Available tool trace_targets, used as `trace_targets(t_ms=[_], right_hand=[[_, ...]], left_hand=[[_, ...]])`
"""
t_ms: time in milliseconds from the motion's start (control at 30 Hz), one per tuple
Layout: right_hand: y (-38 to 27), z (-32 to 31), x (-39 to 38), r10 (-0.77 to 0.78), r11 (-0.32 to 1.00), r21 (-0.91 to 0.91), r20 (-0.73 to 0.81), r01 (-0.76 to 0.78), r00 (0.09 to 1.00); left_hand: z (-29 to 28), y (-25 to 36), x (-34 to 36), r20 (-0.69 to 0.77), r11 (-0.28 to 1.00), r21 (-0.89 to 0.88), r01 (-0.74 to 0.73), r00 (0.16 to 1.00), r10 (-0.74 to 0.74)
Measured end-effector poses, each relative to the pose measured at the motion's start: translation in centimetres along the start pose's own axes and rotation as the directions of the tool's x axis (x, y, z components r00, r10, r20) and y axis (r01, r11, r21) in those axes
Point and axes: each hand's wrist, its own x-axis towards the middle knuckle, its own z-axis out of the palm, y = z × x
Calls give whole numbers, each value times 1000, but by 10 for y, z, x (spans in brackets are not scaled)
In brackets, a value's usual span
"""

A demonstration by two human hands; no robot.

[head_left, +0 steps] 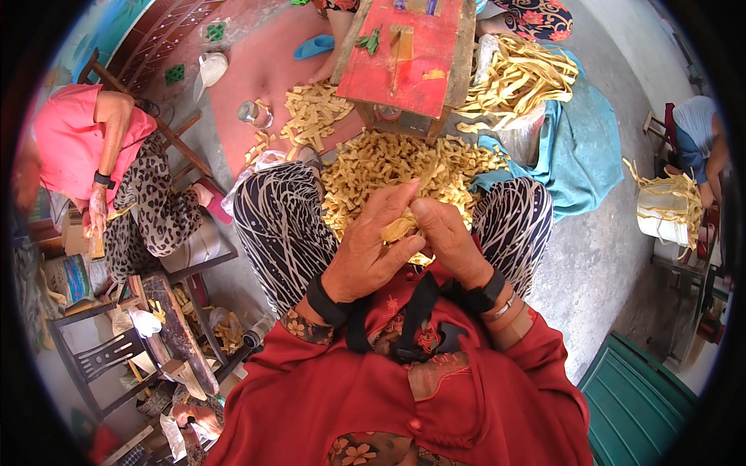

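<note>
Between my knees, my left hand and my right hand are closed together around a pale yellow strip, thumbs and fingertips close to each other; part of the strip is hidden by my fingers. Directly beyond and below them lies a large pile of short, folded yellowish pieces. A smaller scatter of similar pieces sits farther back on a pink mat.
Ahead stands a red-topped bench; right of it, long strips lie over a container beside a blue cloth. Co-workers sit left and right. Chairs crowd the lower left; a green panel stands lower right.
</note>
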Motion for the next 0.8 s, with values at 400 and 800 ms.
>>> trace_targets(t_ms=[400,800], right_hand=[[-3,-7,-6,-352,840,-498,-201,214,914],[-11,-34,-25,-249,863,-501,-301,69,921]], left_hand=[[0,-24,-4,399,299,-816,495,856,-329],[-9,-29,4,213,430,-774,465,830,-515]])
